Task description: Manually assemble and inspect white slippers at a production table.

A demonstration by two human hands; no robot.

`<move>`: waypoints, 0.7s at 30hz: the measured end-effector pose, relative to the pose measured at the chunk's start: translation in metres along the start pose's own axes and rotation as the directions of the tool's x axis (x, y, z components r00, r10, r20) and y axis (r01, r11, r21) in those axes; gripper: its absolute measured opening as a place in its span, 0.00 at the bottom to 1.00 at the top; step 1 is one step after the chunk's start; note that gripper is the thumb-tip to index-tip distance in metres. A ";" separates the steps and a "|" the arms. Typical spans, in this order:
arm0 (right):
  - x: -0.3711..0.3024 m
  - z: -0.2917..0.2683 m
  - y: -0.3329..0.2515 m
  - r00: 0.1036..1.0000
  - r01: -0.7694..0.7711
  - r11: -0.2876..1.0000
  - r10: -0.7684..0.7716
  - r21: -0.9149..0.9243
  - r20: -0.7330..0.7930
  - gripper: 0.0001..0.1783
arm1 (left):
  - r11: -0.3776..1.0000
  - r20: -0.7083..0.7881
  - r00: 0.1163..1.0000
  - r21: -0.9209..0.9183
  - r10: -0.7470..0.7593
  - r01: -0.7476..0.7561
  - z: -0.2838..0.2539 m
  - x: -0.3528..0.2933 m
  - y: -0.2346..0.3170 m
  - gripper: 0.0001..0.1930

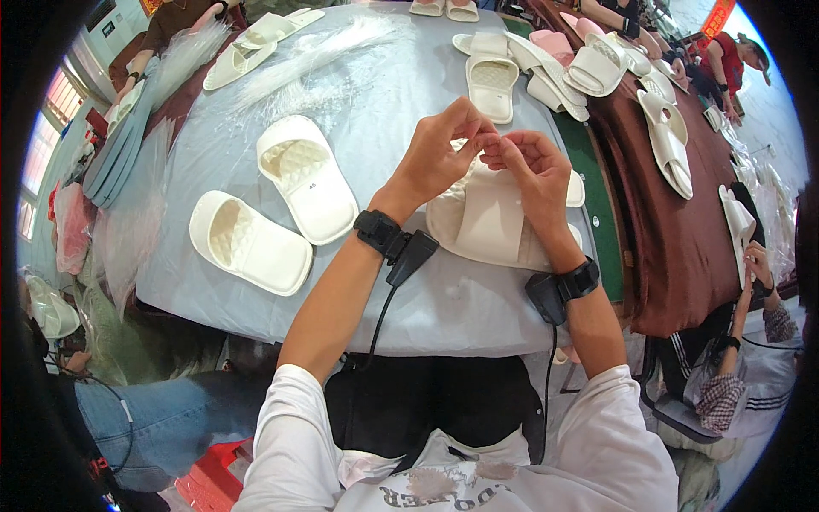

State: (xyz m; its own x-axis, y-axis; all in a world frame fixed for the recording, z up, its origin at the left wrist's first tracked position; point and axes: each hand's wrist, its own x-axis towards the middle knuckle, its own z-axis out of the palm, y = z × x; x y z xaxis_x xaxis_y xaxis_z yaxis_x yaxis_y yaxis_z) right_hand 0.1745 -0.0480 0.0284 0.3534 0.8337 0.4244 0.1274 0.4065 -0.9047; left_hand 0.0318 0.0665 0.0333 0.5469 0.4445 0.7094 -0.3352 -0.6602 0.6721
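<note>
"Lying nearest the hands, what is that?"

"Cream slide slippers (490, 224), flat on the table's right-hand part, straps up. The hands hide some of them, but two rounded ends show past the right wrist."

"And the hands themselves?"

"The left hand (433, 160) and the right hand (537, 175) are raised over those slippers, fingers curled, thumbs and fingertips brought together where they meet. Whether something small is pinched there, I can't tell."

"Anything on the wrists?"

"A black strapped device (381, 234) on the left and a matching black unit (573, 285) on the right, each with a cable."

"What's further out on the table?"

"To the left, one white slide slipper (309, 181) stands at a slant beside another white slipper (249, 244). Both rest on the pale blue-grey table cover (397, 320). Beyond them lie clear plastic bags (320, 70), and a padded slipper (491, 84) sits past the hands."

"And off to the right?"

"A brown-covered table (678, 247) bearing more slippers, with a pink slipper (551, 44) near its far end. At the edge, a co-worker's hand (758, 263) touches a white slipper (737, 220)."
</note>
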 end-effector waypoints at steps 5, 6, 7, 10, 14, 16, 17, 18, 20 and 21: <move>0.000 0.004 -0.003 1.000 0.004 1.000 -0.004 -0.006 0.002 0.12 | 0.980 -0.030 0.994 -0.174 -0.107 0.100 0.001 -0.004 -0.009 0.13; 0.000 0.006 -0.004 1.000 0.011 1.000 -0.011 -0.016 -0.001 0.12 | 0.944 -0.028 0.985 -0.291 -0.172 0.157 0.001 -0.004 -0.011 0.12; -0.001 0.006 -0.004 1.000 0.018 1.000 -0.018 -0.025 -0.004 0.12 | 0.945 -0.031 0.986 -0.289 -0.166 0.151 0.001 -0.005 -0.012 0.12; -0.002 0.004 -0.001 0.999 0.042 0.998 -0.042 -0.038 0.003 0.11 | 0.926 0.015 0.980 -0.326 -0.196 0.190 -0.001 -0.006 -0.013 0.14; -0.003 0.001 -0.001 0.998 0.051 0.993 -0.047 -0.104 0.040 0.11 | 0.906 0.061 0.966 -0.338 -0.251 0.256 -0.009 -0.004 -0.012 0.15; -0.003 0.002 -0.003 0.997 0.083 0.983 -0.080 -0.165 0.021 0.10 | 0.885 0.085 0.960 -0.372 -0.268 0.280 -0.010 -0.003 -0.014 0.15; -0.003 0.002 -0.003 0.997 0.081 0.983 -0.078 -0.164 0.021 0.10 | 0.910 0.076 0.963 -0.315 -0.259 0.269 -0.008 -0.003 -0.014 0.14; -0.002 0.001 -0.003 0.997 0.071 0.980 -0.069 -0.187 0.016 0.10 | 0.932 0.065 0.967 -0.256 -0.248 0.256 -0.007 -0.003 -0.015 0.14; -0.002 0.002 -0.003 0.998 0.061 0.976 -0.060 -0.210 0.012 0.10 | 0.951 0.055 0.972 -0.199 -0.228 0.234 -0.005 -0.004 -0.016 0.13; -0.002 0.002 -0.004 0.999 0.053 0.972 -0.052 -0.228 0.008 0.09 | 0.966 0.050 0.977 -0.146 -0.207 0.212 -0.004 -0.004 -0.015 0.13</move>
State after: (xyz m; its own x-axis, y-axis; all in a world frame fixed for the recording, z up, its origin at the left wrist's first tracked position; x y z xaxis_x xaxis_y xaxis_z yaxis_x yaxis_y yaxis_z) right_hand 0.1713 -0.0500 0.0312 0.3386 0.8144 0.4713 0.3542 0.3537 -0.8657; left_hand 0.0319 0.0774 0.0215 0.6420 0.5406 0.5437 -0.3198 -0.4557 0.8307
